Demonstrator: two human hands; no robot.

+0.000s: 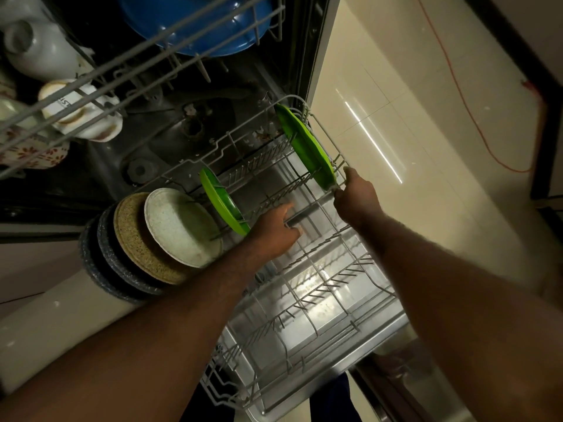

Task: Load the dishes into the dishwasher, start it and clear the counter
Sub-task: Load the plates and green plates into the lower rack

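The dishwasher's lower rack (304,303) is pulled out over the open door. My left hand (274,228) grips a wire bar in the rack's middle. My right hand (356,196) grips the rack's right rim, right beside a green plate (304,146) standing on edge. A second green plate (221,204) stands upright just left of my left hand. Further left, a white plate (179,226), a speckled tan plate (134,236) and dark plates (97,266) stand in a row. The upper rack (128,65) holds white cups (39,47) and a blue bowl (195,22).
Glossy cream floor tiles (396,123) lie to the right of the dishwasher, with an orange cord (457,86) running across them. The dark tub floor with the spray arm (195,117) shows behind the lower rack. A dark cabinet edge (542,132) stands at the far right.
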